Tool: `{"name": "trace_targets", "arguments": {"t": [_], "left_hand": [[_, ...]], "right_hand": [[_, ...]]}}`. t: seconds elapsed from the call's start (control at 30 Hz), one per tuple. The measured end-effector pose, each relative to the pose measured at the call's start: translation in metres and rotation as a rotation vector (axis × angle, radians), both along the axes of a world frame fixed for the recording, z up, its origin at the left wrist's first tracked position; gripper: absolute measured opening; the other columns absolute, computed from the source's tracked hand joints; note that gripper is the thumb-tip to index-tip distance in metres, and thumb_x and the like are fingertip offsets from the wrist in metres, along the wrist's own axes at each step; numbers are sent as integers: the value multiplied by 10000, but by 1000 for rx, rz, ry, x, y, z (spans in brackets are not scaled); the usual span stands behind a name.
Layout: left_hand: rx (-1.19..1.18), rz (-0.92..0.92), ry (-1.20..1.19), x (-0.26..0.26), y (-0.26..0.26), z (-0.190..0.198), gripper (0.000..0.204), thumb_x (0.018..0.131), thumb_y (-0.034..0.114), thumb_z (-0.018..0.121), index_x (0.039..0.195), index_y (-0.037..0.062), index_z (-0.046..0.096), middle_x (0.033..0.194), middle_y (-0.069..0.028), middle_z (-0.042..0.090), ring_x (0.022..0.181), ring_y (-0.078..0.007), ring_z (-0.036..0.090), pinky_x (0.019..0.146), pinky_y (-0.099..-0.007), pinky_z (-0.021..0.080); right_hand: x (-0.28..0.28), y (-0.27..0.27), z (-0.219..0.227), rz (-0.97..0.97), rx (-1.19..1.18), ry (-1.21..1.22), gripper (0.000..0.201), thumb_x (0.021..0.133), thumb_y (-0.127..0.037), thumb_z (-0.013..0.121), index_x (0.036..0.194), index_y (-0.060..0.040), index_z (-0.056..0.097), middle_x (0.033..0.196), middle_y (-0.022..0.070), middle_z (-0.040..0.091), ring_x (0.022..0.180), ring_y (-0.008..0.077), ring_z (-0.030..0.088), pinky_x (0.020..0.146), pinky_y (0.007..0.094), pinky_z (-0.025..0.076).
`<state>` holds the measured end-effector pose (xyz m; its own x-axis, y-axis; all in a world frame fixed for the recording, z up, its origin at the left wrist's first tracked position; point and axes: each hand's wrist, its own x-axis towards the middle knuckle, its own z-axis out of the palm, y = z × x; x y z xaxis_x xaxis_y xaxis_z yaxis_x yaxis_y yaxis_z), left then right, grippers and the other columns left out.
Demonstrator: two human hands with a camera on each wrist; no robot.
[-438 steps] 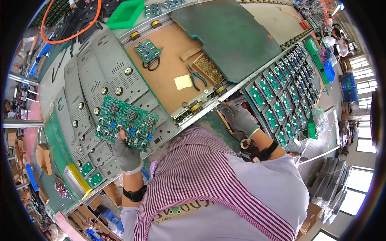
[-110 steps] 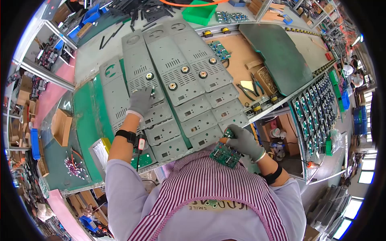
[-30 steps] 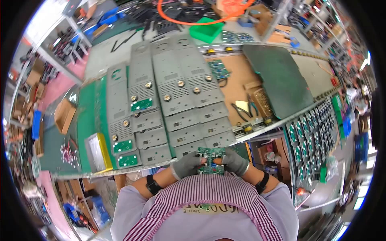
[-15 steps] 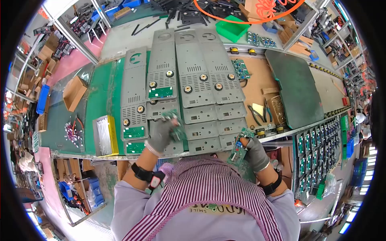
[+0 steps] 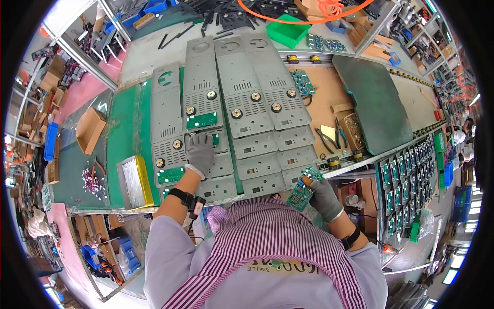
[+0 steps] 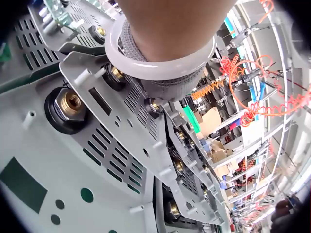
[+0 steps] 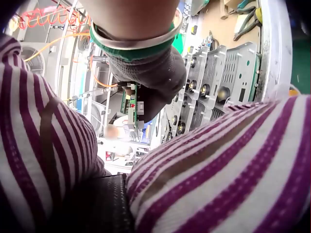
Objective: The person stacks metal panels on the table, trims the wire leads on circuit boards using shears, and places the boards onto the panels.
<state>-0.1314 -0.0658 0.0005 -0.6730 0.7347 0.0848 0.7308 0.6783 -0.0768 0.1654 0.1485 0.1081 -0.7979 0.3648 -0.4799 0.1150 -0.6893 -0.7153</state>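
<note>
My gloved left hand (image 5: 200, 154) is over a grey slotted metal panel at the left of the bench. Its fingers hold a small green circuit board (image 5: 215, 139), mostly covered by the hand. Just above it, another board (image 5: 201, 120) lies on a panel with brass-nut fittings; a further one (image 5: 170, 175) lies to the left. At the bench's front edge, my gloved right hand (image 5: 325, 198) grips a green circuit board (image 5: 299, 196) with digit displays, thumb over its face. The right wrist view shows that board (image 7: 137, 104) edge-on. In the left wrist view the fingers are hidden behind the wrist.
Overlapping grey panels (image 5: 260, 149) fill the bench's middle. Pliers (image 5: 339, 135) and a box of small brass-coloured parts (image 5: 352, 129) lie to the right. A yellow-edged box (image 5: 146, 183) stands at the left front. A rack of boards (image 5: 406, 180) stands at the far right.
The two hands, together on the boards a second ago, have parted. The left hand has carried a small board forward and left onto a panel; the right keeps its board near the apron.
</note>
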Motion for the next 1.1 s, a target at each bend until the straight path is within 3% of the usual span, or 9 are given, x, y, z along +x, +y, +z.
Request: {"name": "trace_targets", "arguments": {"t": [0.13, 0.27, 0.4, 0.53, 0.63, 0.73, 0.8, 0.9, 1.1], "left_hand": [[93, -19, -5, 9, -4, 4, 437, 764, 199, 549, 1173, 53, 503, 1182, -117, 462, 1132, -309, 406, 978, -426, 319], [335, -147, -175, 48, -1, 57, 474, 774, 237, 571, 1196, 33, 494, 1126, -117, 502, 1045, -307, 477, 914, -400, 394], [665, -306, -1516, 105, 19, 78, 416, 831, 297, 589, 1108, -11, 549, 860, -87, 594, 770, -161, 562, 712, -300, 454], [564, -201, -1815, 115, 15, 86, 319, 835, 239, 578, 1000, -34, 578, 751, -28, 519, 687, -93, 432, 602, -260, 383], [595, -289, -1798, 109, -10, 79, 281, 829, 216, 586, 963, -31, 582, 788, -25, 540, 688, -81, 458, 586, -260, 390], [674, -79, -1489, 92, -43, 55, 246, 823, 195, 592, 946, -18, 578, 811, -38, 554, 693, -103, 496, 607, -281, 419], [436, -48, -798, 72, -56, 60, 203, 790, 176, 621, 922, 28, 575, 846, -54, 565, 746, -166, 551, 644, -323, 460], [260, -181, -147, 50, -64, 48, 178, 741, 166, 630, 893, 88, 579, 854, -51, 560, 808, -213, 562, 704, -359, 469], [-127, -350, -106, 33, -64, 11, 132, 772, 155, 523, 884, 116, 580, 890, -35, 561, 936, -220, 533, 858, -349, 416]], "right_hand": [[-1, 0, -10, 28, 8, -20, 182, 838, -78, 524, 1010, -17, 532, 873, 33, 581, 793, 128, 595, 743, 271, 493], [-16, -7, -10, 30, 81, -83, 243, 839, -84, 504, 1061, 11, 534, 897, 39, 589, 794, 116, 580, 754, 269, 488], [-38, -20, -14, 376, 278, -74, 323, 840, -111, 509, 1131, 29, 522, 991, 66, 590, 868, 126, 567, 784, 273, 482], [-56, -35, -16, 493, 238, -57, 385, 843, -148, 539, 1184, 26, 499, 1051, 87, 576, 904, 137, 568, 817, 259, 468], [-65, -45, -7, 663, 275, 37, 474, 847, -192, 570, 1254, 20, 452, 1069, 101, 562, 915, 148, 569, 833, 261, 462], [-59, -37, -27, 715, 257, 35, 540, 858, -231, 581, 1300, 23, 403, 1082, 110, 554, 931, 153, 568, 835, 255, 460], [-54, -30, -24, 597, 189, -77, 534, 868, -224, 570, 1303, 29, 393, 1079, 109, 555, 916, 150, 571, 818, 249, 463], [-47, -24, -24, 469, 104, -167, 480, 887, -178, 545, 1288, 43, 404, 1037, 100, 569, 860, 139, 577, 787, 232, 466], [-36, -26, -35, 419, 61, -156, 422, 892, -158, 530, 1253, 43, 441, 999, 101, 589, 840, 138, 590, 765, 229, 475]]}}
